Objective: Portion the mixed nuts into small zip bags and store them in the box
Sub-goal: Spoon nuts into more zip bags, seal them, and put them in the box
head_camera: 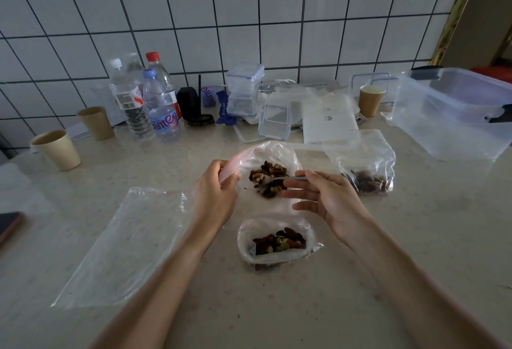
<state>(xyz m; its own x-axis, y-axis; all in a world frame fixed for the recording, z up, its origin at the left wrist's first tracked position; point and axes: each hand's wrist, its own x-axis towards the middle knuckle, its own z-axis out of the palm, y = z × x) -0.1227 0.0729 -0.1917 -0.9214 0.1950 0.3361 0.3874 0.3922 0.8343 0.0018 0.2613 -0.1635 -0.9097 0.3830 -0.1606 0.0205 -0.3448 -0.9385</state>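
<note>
A: What do the fingers hold?

B: The right hand (pixel 329 199) pinches a spoon (pixel 288 179), other fingers loose; the left hand (pixel 214 196) grips the rim of the open bag (pixel 266 154) of mixed nuts (pixel 267 178) that the spoon dips into.

A: And progress?

B: Just below the fingers stands one part-filled zip bag (pixel 277 243); right of them another filled bag (pixel 365 165). Left lies an empty bag (pixel 124 243). The box (pixel 454 116), far right on the worktop (pixel 388 251), appears to hold none yet.

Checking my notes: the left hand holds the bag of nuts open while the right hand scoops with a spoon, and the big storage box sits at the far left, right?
Not quite. The head view shows the storage box at the far right.
</note>
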